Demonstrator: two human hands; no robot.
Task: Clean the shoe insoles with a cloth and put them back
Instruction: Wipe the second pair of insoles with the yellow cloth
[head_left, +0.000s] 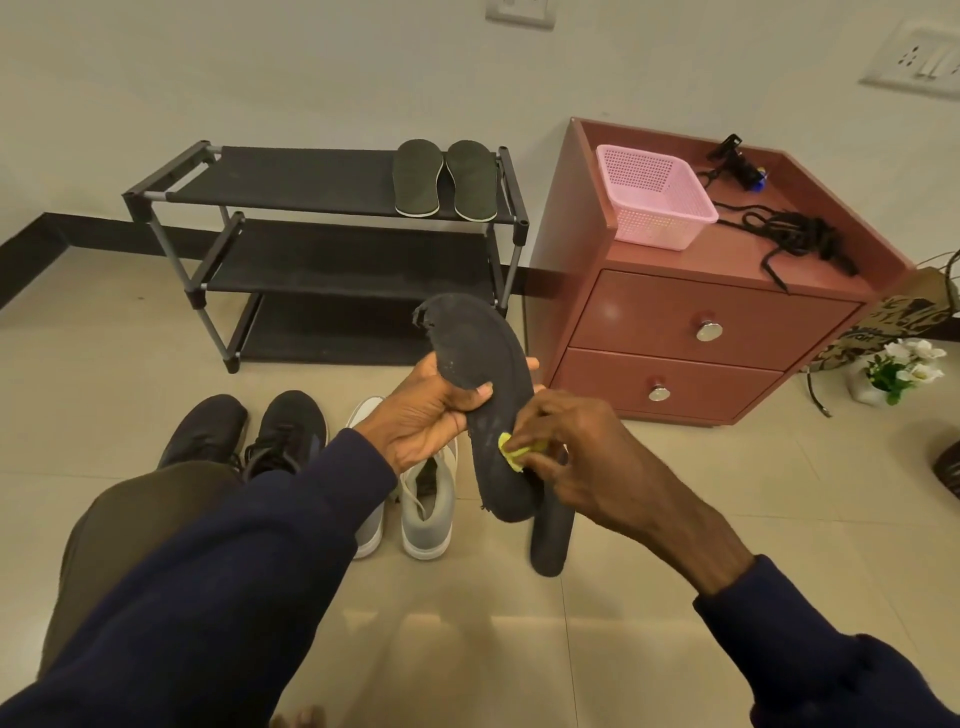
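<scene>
Navy sleeves (234, 571) filling bottom of view. Left hand (421, 415) gripping dark insole (483, 364) mid-length, thumb over top face, holding it up kinda tilted, toe edge looking frayed. Right hand (587, 457) pinching small yellow-green cloth (511, 452), fingers curled, pressing it on heel half. Second dark insole (550, 540) lying on floor tiles just right of grey sneakers (426, 514). Black sneakers (249, 431) sitting further left. Two green insoles (441, 176) resting on shoe rack (311, 182) top shelf.

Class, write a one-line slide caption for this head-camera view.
Left hand holds a dark insole while the right hand presses a yellow cloth against it.
</scene>
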